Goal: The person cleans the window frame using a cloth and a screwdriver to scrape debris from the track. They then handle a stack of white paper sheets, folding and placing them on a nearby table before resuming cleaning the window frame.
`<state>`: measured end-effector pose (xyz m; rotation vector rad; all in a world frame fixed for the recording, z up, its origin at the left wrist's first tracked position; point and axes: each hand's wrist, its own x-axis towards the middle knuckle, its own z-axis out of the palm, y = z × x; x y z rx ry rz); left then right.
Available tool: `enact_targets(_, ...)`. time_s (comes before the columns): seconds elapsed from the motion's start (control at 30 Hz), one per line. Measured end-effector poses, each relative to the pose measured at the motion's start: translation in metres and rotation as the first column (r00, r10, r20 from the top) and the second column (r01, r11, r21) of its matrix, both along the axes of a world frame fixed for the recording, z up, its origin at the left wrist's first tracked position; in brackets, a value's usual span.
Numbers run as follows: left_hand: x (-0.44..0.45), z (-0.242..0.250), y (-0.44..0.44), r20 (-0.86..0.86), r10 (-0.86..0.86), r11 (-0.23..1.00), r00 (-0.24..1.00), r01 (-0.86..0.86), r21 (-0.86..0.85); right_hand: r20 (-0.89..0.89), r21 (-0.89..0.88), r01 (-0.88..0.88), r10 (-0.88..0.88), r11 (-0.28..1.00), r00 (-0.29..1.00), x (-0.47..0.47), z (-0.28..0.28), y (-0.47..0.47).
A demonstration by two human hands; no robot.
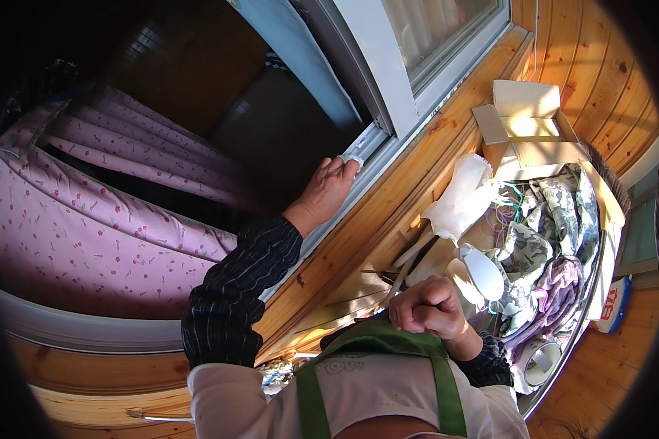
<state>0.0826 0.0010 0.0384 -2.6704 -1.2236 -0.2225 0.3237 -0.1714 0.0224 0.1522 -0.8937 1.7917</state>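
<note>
My left hand [327, 189] reaches out over the window and grips a crumpled white wipe or tissue [352, 161]. The wipe is pressed onto the metal track [370, 144] of the sliding window frame, and most of it is hidden under my fingers. In front of my green apron [384, 336], my right hand [431, 307] is curled into a fist, apart from the window; I see nothing in it. A wooden sill [335, 247] runs along the near side of the track. The white window sash [379, 66] stands beyond my left hand.
Inside the window hangs a pink patterned curtain [110, 236] and a light blue cloth [302, 55]. To the right are an open cardboard box [527, 151], a white plastic bag [461, 195], camouflage clothing [530, 247], a white container [483, 274] and a roll of tape [538, 365].
</note>
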Motion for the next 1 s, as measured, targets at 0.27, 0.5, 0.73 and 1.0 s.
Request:
enact_targets(0.27,-0.082,0.005,-0.124,-0.016,0.192,0.981,0.981,-0.192,-0.004,-0.019,0.016,-0.127,0.127,0.992,0.992,-0.017,0.001,0.017)
enact_targets(0.5,-0.161,0.008,-0.253,-0.167,0.529,0.843,0.832,-0.539,-0.012,0.003,-0.041,-0.206,0.206,0.978,0.978,-0.028,0.003,0.027)
enact_targets(0.73,-0.206,0.012,-0.328,-0.186,0.713,0.693,0.676,-0.719,0.045,-0.002,-0.05,-0.267,0.267,0.962,0.964,-0.045,0.003,0.03)
enact_targets(1.0,-0.235,0.004,-0.348,-0.454,0.816,0.47,0.357,-0.868,0.163,0.007,-0.04,-0.297,0.297,0.954,0.955,-0.042,0.008,0.025)
